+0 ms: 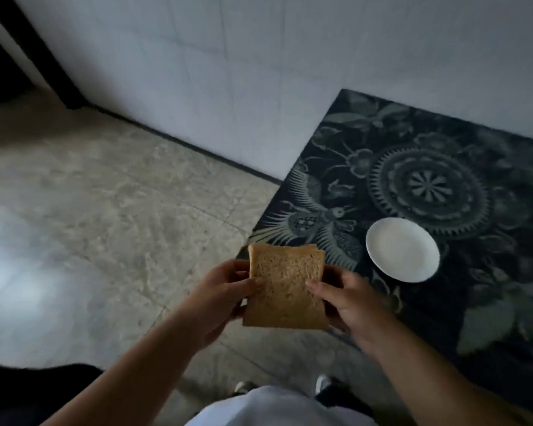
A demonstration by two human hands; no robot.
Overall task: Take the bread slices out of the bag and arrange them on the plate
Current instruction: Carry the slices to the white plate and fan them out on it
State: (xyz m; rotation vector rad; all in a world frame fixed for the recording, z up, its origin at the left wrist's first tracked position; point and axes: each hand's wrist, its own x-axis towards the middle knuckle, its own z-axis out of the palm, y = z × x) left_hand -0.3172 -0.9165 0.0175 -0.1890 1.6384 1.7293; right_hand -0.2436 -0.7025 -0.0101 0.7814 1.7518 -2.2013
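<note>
Both hands are pinching a small stack of brown bread slices (285,287) by its side edges, the left hand (220,298) and the right hand (350,298) holding it in the air just off the table's (490,318) corner, near the bare white plate (402,249).
</note>
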